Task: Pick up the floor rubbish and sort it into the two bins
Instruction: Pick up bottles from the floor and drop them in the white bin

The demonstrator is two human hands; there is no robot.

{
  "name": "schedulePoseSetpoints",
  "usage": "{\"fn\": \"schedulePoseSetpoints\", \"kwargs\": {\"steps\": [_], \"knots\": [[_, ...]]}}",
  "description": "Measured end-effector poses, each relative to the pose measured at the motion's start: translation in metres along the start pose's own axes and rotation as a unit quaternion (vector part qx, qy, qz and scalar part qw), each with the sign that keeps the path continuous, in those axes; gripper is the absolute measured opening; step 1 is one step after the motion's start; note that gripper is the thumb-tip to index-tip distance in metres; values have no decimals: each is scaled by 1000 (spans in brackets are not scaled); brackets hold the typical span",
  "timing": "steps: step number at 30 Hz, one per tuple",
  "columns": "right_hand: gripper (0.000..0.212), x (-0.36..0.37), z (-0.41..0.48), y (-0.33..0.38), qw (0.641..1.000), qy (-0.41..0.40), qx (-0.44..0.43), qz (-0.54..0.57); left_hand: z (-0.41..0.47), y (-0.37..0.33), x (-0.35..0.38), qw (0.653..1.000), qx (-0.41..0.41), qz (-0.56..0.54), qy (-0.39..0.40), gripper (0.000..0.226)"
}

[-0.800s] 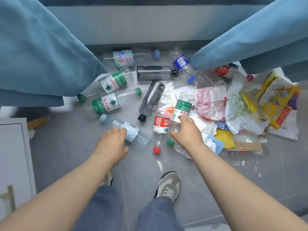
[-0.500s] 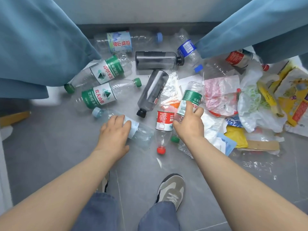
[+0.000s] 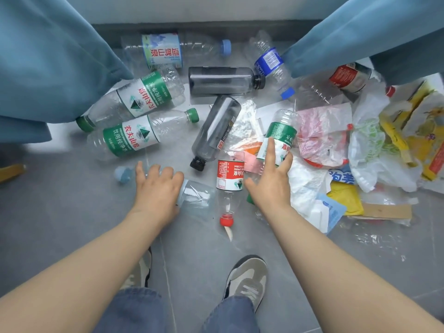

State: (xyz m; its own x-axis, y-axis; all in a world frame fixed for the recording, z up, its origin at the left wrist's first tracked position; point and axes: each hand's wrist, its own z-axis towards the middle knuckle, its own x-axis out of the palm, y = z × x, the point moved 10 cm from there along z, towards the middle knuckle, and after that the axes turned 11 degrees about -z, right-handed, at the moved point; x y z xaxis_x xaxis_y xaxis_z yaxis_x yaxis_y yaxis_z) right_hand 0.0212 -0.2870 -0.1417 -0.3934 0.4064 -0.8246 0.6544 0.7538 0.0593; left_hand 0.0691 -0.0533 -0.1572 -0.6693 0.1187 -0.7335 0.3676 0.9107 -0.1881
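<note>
Plastic bottles and wrappers litter the grey floor. My left hand [image 3: 156,188] lies over a clear bottle with a light blue cap [image 3: 197,198], fingers curled around its middle. My right hand [image 3: 271,183] wraps a small green-labelled bottle [image 3: 282,131], index finger stretched along the label. Between my hands lies a red-labelled bottle with a red cap [image 3: 229,174]. Further back lie two larger green-labelled bottles [image 3: 129,140], two dark grey bottles [image 3: 216,131] and a blue-labelled bottle [image 3: 269,61]. Neither bin is in view.
Blue curtains [image 3: 52,58] hang over the floor at left and right. Plastic bags [image 3: 322,133], yellow wrappers [image 3: 408,131] and a cardboard strip [image 3: 384,210] pile up at the right. My two shoes [image 3: 247,277] stand just behind the rubbish. A wall base runs along the back.
Both hands reached further forward. The left hand moved onto the clear bottle and closed over it; the right hand slid up the green-labelled bottle and closed around it.
</note>
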Motion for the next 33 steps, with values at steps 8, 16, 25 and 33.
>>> {"fn": "schedulePoseSetpoints", "kwargs": {"steps": [8,16,25,33], "knots": [[79,-58,-54,11,998,56,2,-26,-61,3,-64,992,-63,-111,13,59],[71,-160,-146,26,994,52,52,83,-147,-17,-186,957,-67,-273,-69,63],[67,-321,-262,38,967,-13,92,235,-258,-52,-348,923,-45,-358,-134,50],[73,-523,-390,49,937,-101,53,330,-390,-114,-533,904,35,-390,-169,39]]}}
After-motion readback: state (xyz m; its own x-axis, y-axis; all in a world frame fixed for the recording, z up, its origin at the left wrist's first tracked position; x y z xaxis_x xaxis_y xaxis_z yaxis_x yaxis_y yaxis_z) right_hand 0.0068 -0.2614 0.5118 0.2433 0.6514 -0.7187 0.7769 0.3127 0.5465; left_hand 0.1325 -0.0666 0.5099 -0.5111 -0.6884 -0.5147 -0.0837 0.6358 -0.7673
